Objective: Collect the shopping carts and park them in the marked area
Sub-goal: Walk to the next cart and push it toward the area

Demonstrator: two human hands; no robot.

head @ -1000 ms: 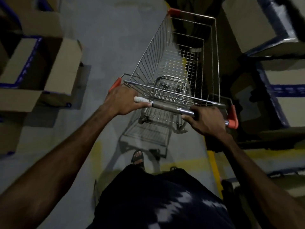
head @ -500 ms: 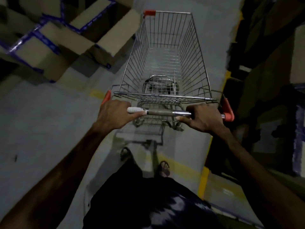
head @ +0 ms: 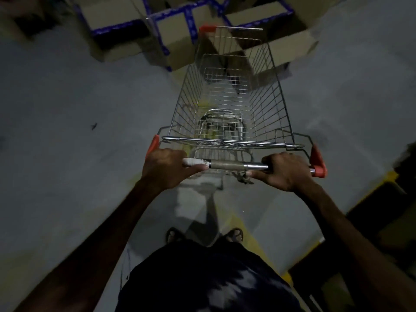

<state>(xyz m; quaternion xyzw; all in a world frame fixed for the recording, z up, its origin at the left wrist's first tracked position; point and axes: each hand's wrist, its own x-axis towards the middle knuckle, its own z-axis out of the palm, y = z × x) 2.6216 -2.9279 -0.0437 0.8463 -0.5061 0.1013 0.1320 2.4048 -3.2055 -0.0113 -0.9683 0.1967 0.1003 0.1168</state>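
An empty wire shopping cart (head: 265, 113) with orange corner caps stands straight ahead of me on the grey floor. Its metal handle bar (head: 234, 165) runs across the middle of the view. My left hand (head: 166, 170) is closed around the bar's left end, beside a white taped section. My right hand (head: 286, 172) grips the bar's right end, just inside the orange cap. A yellow painted line (head: 245, 228) crosses the floor under my feet and runs off to the right.
Several open cardboard boxes (head: 173, 30) with blue tape are stacked on the floor just beyond the cart's front. Dark boxes or shelving (head: 382, 221) fill the right edge. Bare grey floor (head: 67, 131) lies to the left.
The cart and I have swung round to the left: the taped boxes moved from my left side to straight ahead. Both hands kept their grip on the handle.
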